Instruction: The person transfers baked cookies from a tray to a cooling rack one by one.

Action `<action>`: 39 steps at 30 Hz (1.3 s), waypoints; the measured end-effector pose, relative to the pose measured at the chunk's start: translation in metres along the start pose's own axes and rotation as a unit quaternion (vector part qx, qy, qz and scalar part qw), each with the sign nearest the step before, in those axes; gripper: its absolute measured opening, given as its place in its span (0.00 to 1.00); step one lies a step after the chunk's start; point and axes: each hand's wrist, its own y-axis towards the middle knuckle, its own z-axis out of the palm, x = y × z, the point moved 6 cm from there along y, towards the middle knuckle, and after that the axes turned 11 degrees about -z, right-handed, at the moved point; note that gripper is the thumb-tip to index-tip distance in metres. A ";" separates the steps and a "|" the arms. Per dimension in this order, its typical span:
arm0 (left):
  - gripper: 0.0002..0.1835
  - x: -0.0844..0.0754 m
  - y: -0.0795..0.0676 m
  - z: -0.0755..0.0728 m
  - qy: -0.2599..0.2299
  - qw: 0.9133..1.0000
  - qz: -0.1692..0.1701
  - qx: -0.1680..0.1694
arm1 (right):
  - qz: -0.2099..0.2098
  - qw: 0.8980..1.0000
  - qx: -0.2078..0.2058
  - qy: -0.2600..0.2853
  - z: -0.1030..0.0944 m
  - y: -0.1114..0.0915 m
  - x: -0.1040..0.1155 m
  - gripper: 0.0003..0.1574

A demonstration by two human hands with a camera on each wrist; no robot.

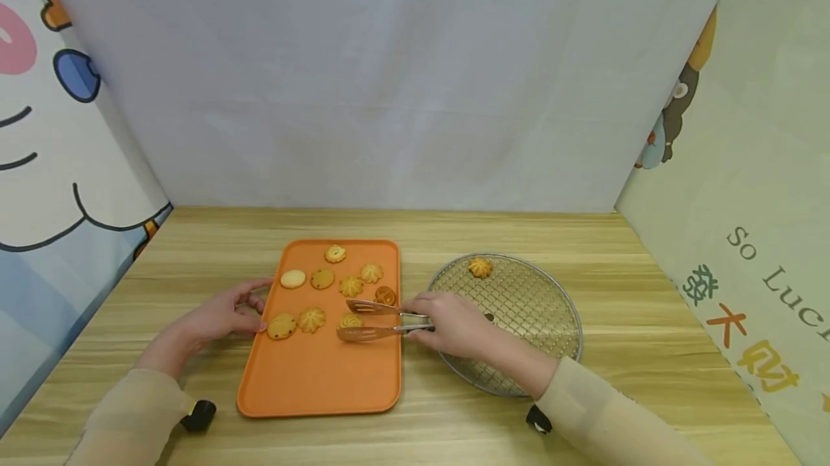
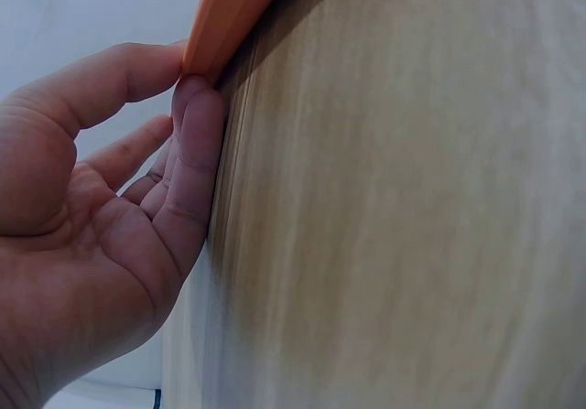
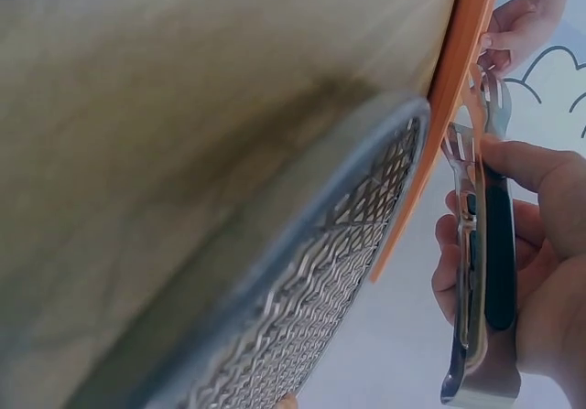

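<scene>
An orange tray [image 1: 324, 379] bears several cookies. My left hand [image 1: 223, 315] pinches the tray's left edge, thumb on the rim and fingers under it, as the left wrist view shows. In my right hand [image 1: 457, 322] is a pair of metal tongs [image 1: 369, 334], gripped along the handles. Their slotted ends stand apart over the tray's right side, with a pale swirled cookie [image 1: 351, 320] between them, partly hidden. A dark brown round cookie [image 1: 385, 296] lies just beyond the tips. One flower-shaped cookie [image 1: 480, 267] sits on the round wire rack [image 1: 534, 307].
The rack's raised metal rim [image 3: 302, 189] lies below my right wrist, with a small gap between rack and tray. On the wooden table [image 1: 214, 243], fabric walls stand behind and at both sides. A black strap piece [image 1: 199, 415] hangs at the left wrist.
</scene>
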 end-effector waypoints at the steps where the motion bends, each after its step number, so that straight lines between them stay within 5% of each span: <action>1: 0.47 0.000 0.000 0.000 0.000 1.000 0.000 0.000 | -0.001 1.000 0.001 0.002 0.000 0.000 0.000 0.25; 26: 0.47 0.001 0.001 0.000 0.000 1.000 -0.001 0.001 | -0.009 1.000 0.002 -0.018 -0.004 0.001 -0.003 0.22; 39: 0.47 0.001 0.000 -0.001 0.004 1.000 0.004 -0.005 | -0.005 1.000 -0.010 -0.009 -0.027 -0.007 -0.005 0.22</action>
